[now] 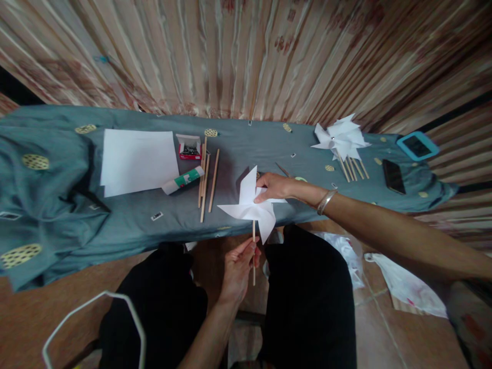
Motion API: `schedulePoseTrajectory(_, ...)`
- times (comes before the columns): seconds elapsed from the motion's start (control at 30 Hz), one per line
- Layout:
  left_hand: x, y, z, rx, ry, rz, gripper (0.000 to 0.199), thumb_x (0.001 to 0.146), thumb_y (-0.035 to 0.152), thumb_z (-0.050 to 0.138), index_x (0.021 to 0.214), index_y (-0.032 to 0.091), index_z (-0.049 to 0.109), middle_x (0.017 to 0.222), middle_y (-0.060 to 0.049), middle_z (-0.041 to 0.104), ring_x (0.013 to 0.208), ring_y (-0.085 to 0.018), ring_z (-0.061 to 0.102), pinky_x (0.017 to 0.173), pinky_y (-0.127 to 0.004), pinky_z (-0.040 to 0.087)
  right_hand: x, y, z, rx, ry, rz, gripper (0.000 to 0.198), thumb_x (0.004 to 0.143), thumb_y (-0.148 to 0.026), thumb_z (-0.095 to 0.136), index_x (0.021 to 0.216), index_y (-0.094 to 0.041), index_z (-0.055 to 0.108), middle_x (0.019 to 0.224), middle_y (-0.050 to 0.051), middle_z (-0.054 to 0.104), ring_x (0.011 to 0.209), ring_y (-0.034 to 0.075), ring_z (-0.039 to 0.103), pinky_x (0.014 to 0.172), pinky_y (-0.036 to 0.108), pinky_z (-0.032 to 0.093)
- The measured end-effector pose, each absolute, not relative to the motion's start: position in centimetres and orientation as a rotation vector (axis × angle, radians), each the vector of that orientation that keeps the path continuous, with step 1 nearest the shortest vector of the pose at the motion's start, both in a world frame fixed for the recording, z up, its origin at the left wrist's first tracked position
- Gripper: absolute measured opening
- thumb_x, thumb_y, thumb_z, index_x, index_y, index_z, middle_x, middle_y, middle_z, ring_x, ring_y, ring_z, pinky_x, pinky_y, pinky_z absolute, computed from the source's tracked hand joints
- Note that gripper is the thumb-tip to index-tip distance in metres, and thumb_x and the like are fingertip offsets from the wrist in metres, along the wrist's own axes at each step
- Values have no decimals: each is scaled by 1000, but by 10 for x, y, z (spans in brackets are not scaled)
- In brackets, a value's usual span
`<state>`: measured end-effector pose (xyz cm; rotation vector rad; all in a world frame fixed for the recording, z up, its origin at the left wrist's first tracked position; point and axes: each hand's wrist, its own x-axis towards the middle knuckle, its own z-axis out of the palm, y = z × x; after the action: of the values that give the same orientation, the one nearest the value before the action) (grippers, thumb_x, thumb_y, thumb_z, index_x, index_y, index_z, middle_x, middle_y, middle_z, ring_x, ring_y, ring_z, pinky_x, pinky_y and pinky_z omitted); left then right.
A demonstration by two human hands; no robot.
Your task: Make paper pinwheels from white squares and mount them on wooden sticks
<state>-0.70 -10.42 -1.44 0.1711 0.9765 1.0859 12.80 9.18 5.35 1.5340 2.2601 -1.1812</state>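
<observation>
A white paper pinwheel (265,218) on a thin wooden stick (253,274) is held up over the table's front edge. My left hand (239,269) is closed around the stick below the paper blades. Above it, my right hand (272,187) pinches the pinwheel near its centre, thumb in front; what lies under those fingertips is hidden. Left of the pinwheel, several loose wooden sticks (213,180) lie on the cloth beside a glue stick (184,179) with a green label. Behind them stands an open red box (190,148) of small dark pins or tacks.
White paper sheets (138,159) lie at the left of the cloth-covered table (126,220). At the right are finished-looking pinwheels (342,138), a dark phone (393,177) and a blue-framed device (418,146). A pointed tool (283,169) lies behind my right wrist. A pleated curtain (230,61) hangs behind.
</observation>
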Motion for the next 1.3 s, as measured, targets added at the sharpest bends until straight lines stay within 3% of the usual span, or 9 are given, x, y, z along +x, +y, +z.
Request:
schedulePoseTrajectory(0.4, -5, -103, -11, 108, 952, 1084, 37, 57, 37, 87, 83, 13, 77, 58, -1, 61, 50, -6, 47, 49, -20, 34, 130, 87, 53, 1560, 2245, -1188, 23, 65, -31, 71, 80, -14, 73, 72, -1, 66, 68, 14, 56, 58, 22, 36)
schedulePoseTrajectory(0.7, -9, -104, -7, 64, 978, 1092, 45, 52, 37, 89, 85, 11, 77, 59, -1, 63, 52, -5, 50, 52, -18, 37, 141, 92, 48, 1445, 2248, -1387, 35, 63, -47, 70, 76, -15, 70, 70, -2, 63, 63, 12, 51, 56, 23, 33)
schedulePoseTrajectory(0.83, -7, -104, -7, 62, 998, 1093, 44, 52, 37, 89, 84, 10, 77, 59, -1, 63, 51, -5, 49, 51, -18, 37, 134, 91, 56, 1458, 2240, -1274, 32, 64, -43, 71, 76, -14, 70, 69, -2, 61, 64, 12, 51, 57, 22, 34)
schedulePoseTrajectory(1.1, -5, -104, -6, 43, 990, 1093, 44, 50, 38, 89, 83, 11, 77, 58, -1, 63, 50, -5, 49, 50, -17, 37, 118, 91, 70, 1349, 2335, -759, 27, 66, -41, 75, 70, -15, 66, 63, -2, 58, 60, 12, 49, 54, 24, 28)
schedulePoseTrajectory(1.3, -6, -103, -5, 15, 989, 1082, 43, 49, 37, 90, 81, 11, 77, 56, -1, 62, 49, -5, 48, 48, -17, 35, 118, 98, 69, 1282, 2339, -747, 27, 66, -41, 75, 67, -16, 66, 61, -3, 56, 58, 11, 48, 53, 24, 27)
